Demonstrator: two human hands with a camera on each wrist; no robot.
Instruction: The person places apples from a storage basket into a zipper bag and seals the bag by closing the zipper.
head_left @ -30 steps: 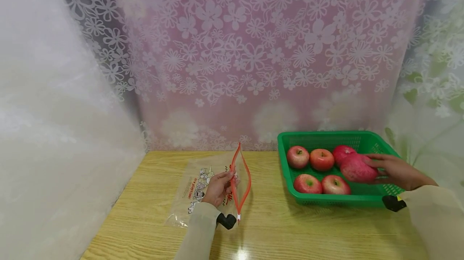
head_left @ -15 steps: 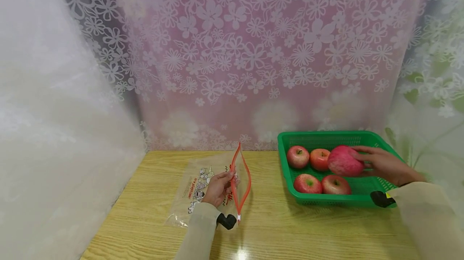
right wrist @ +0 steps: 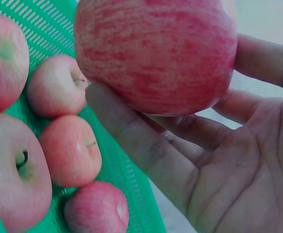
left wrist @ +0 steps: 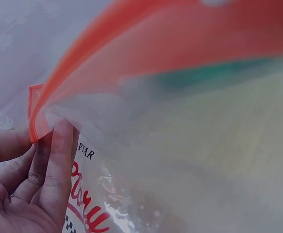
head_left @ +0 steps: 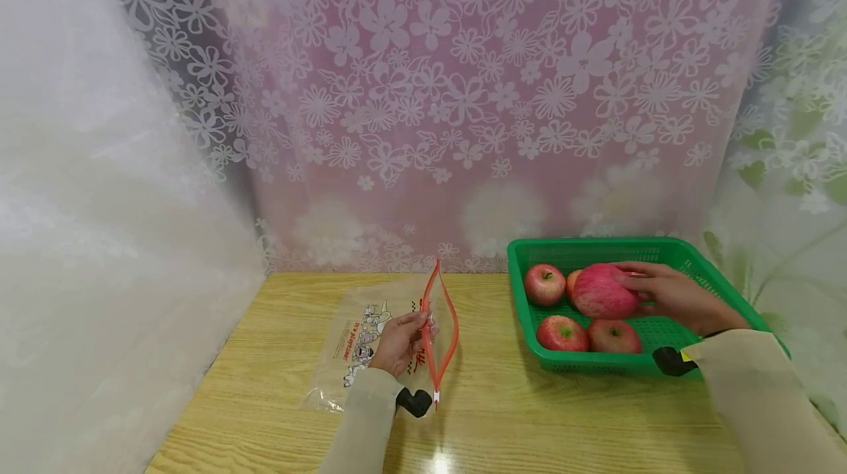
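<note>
My left hand (head_left: 398, 345) pinches the orange zip rim of a clear zip bag (head_left: 360, 323) with printed cartoon figures. The bag's mouth gapes toward the right; in the left wrist view, thumb and fingers (left wrist: 58, 165) grip the rim's edge. My right hand (head_left: 675, 299) holds a large red apple (head_left: 604, 292) over the green basket (head_left: 595, 361). The right wrist view shows fingers curled round this apple (right wrist: 156, 53), with several others lower down in the basket. From the head view, the held apple partly covers an orange-red apple (head_left: 572, 283) behind it.
More apples lie in the basket, such as one at its back left (head_left: 545, 284) and one at its front left (head_left: 562, 333). The wooden table (head_left: 503, 422) runs back to a flowered curtain (head_left: 410, 128). Black wrist cameras (head_left: 415, 402) sit at both cuffs.
My right hand has carried the apple leftward across the basket, from its right half to above the middle. The left hand and the bag have stayed in place.
</note>
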